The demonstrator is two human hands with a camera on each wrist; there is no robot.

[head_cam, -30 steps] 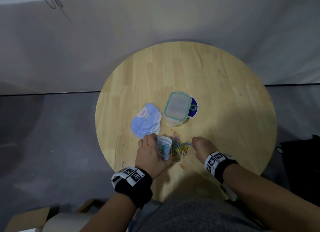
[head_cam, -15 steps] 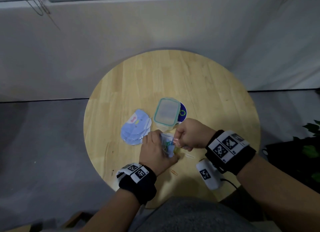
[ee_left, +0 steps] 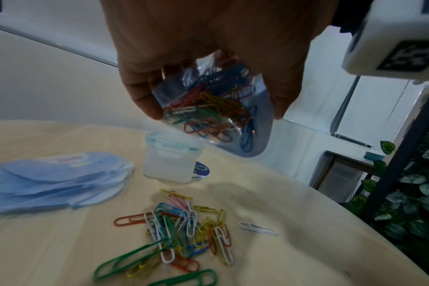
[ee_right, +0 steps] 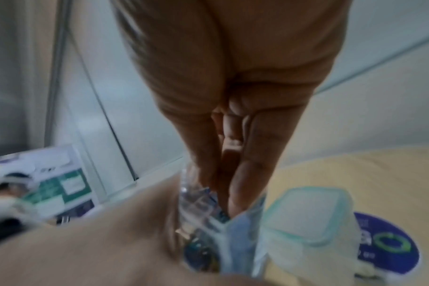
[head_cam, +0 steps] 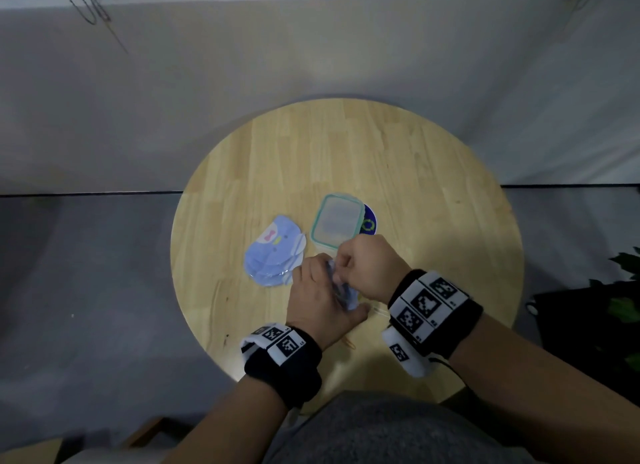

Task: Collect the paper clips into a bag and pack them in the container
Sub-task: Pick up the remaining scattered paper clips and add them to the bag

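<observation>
My left hand [head_cam: 320,295] holds a small clear bag [ee_left: 216,108] upright above the table, with thumb and fingers on either side; several coloured paper clips lie inside it. My right hand [head_cam: 365,268] is above it, with its fingertips [ee_right: 233,201] pinched together and pushed into the bag's mouth [ee_right: 208,209]; what they pinch is hidden. More loose paper clips [ee_left: 184,232] lie in a heap on the wooden table [head_cam: 433,221] under the hands. The small clear container [head_cam: 335,224], with its teal-rimmed lid clipped on, stands just beyond the hands.
A stack of blue printed bags [head_cam: 273,252] lies left of the container. A round dark blue sticker [head_cam: 370,225] peeks out from behind it. One orange clip [head_cam: 349,343] lies near the table's front edge. Green plants [ee_left: 404,193] stand off the table's right side.
My right hand left the heap of clips, rose and moved left to the bag's mouth. The left hand lifted the bag off the table. The head view shifted.
</observation>
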